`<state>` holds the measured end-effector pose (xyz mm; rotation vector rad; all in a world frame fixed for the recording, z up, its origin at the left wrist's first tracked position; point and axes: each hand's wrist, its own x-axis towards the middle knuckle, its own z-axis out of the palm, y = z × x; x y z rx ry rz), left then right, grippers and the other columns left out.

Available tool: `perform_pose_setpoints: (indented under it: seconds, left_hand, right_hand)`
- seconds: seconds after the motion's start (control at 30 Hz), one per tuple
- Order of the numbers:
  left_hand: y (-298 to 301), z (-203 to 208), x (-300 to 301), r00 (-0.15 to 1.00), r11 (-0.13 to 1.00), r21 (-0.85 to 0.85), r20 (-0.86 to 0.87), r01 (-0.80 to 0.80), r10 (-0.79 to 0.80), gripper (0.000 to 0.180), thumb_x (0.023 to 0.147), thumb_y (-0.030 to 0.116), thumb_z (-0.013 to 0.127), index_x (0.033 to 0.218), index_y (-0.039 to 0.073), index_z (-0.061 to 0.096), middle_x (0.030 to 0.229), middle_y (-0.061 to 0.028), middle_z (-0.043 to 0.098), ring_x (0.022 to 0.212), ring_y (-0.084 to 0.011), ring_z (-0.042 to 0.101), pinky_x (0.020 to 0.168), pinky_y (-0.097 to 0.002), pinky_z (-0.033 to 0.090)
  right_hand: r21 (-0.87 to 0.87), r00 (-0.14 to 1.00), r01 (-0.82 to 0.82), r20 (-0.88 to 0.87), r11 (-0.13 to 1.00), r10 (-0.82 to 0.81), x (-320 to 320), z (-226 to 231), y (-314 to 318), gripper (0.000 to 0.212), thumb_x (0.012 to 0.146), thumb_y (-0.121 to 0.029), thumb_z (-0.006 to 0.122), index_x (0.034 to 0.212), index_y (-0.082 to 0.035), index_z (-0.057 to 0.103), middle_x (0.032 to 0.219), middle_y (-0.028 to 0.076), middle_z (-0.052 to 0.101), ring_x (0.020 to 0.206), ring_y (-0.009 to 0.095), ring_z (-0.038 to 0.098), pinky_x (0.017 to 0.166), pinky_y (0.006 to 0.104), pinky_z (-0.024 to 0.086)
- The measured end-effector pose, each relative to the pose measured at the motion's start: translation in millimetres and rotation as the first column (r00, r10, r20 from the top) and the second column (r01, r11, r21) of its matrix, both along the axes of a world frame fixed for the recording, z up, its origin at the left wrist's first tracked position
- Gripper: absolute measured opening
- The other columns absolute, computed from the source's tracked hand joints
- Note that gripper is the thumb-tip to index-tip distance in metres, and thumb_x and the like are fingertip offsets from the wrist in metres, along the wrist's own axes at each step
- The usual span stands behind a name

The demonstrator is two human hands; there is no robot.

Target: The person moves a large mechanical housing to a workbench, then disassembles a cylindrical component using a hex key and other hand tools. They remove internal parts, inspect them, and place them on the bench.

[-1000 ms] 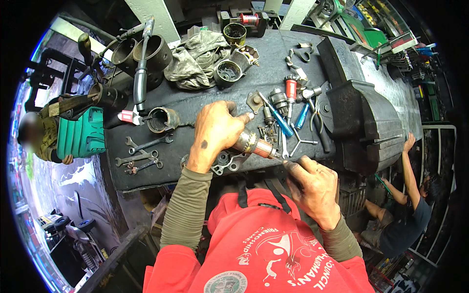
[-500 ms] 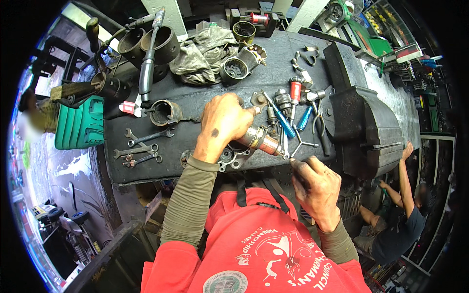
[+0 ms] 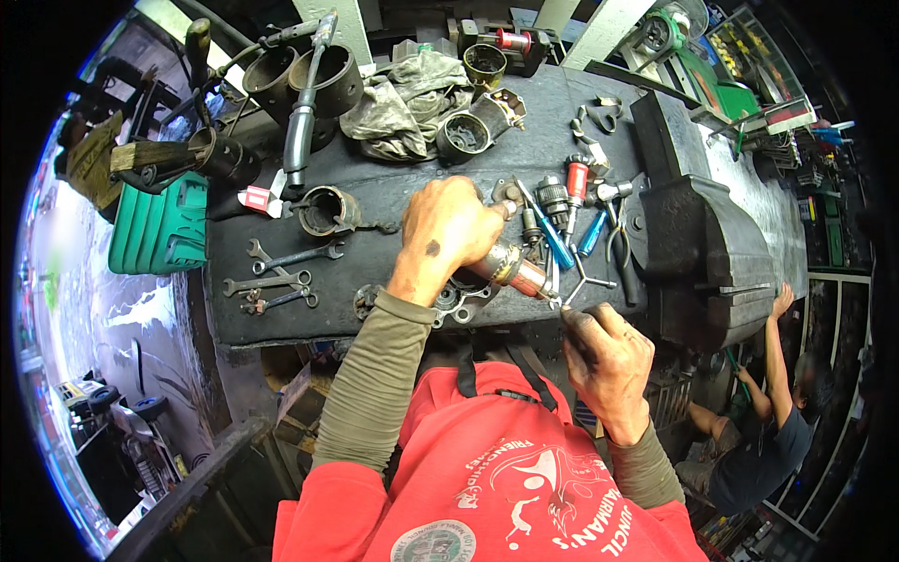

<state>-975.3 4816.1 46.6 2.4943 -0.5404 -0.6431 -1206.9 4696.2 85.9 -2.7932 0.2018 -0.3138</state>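
Observation:
My left hand (image 3: 448,232) is closed over a cylindrical motor armature (image 3: 526,277), whose copper-coloured end points right and toward me. Its other end is hidden under my palm. Beside the shaft tip, my right hand (image 3: 609,361) is closed in a pinch with darkened fingertips; what they hold, if anything, is too small to make out. A metal housing with bolt lugs (image 3: 452,304) lies partly under the armature. Just beyond are a blue-handled screwdriver (image 3: 554,236), a three-armed wrench (image 3: 585,278) and pliers (image 3: 616,239).
Several wrenches (image 3: 281,279) lie on the black bench (image 3: 356,314) to the left, with a metal ring (image 3: 328,212) behind them. Farther back are a grey rag (image 3: 403,108) and metal cylinders (image 3: 328,80). A black moulded cover (image 3: 712,253) stands right; another person (image 3: 763,450) crouches beyond it.
The whole view has shifted slightly, so the bench things appear a little right and higher. My hands keep nearly the same pose at the armature.

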Motion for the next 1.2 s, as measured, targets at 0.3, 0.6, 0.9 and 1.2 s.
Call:
perform_pose_setpoints:
  seconds: [0.3,0.6,0.9,1.2]
  left_hand:
    - [-2,5,0,1.000,1.000,-0.005,-0.010,-0.007,0.007,0.065,0.086,0.055,0.078,0.094,-0.009,0.076,0.096,-0.0349,0.072,0.098,-0.0486,0.072,0.085,-0.0515,0.056]
    - [-2,10,1,0.998,1.000,0.029,-0.058,-0.007,0.009,0.066,0.086,0.055,0.077,0.100,-0.009,0.075,0.101,-0.0353,0.072,0.102,-0.0483,0.072,0.088,-0.0508,0.056]
    - [-2,7,1,0.999,1.000,0.013,-0.032,-0.002,0.003,0.065,0.086,0.055,0.077,0.096,-0.009,0.077,0.103,-0.0348,0.073,0.103,-0.0482,0.072,0.088,-0.0512,0.056]
    - [-2,5,0,0.999,1.000,0.012,-0.039,-0.016,0.017,0.062,0.087,0.053,0.076,0.097,-0.008,0.077,0.102,-0.0345,0.073,0.103,-0.0481,0.072,0.089,-0.0511,0.056]
  right_hand:
    - [-0.015,1.000,-0.008,-0.020,1.000,0.008,7,2,3,0.033,0.075,-0.011,0.079,0.108,-0.011,0.071,0.084,0.007,0.056,0.074,0.027,0.064,0.064,0.0405,0.051]
    - [-0.002,1.000,0.001,-0.002,1.000,-0.001,-4,2,2,0.030,0.074,-0.004,0.078,0.104,-0.008,0.074,0.081,0.009,0.056,0.071,0.030,0.064,0.061,0.0403,0.050]
    - [-0.029,1.000,0.007,0.020,1.000,-0.006,0,-10,8,0.035,0.076,-0.009,0.078,0.110,-0.011,0.073,0.086,0.007,0.056,0.076,0.026,0.063,0.064,0.0399,0.050]
    - [0.025,0.996,0.049,0.073,0.998,-0.051,-13,0,2,0.032,0.077,-0.008,0.079,0.108,-0.009,0.074,0.086,0.008,0.058,0.073,0.027,0.063,0.063,0.0399,0.050]
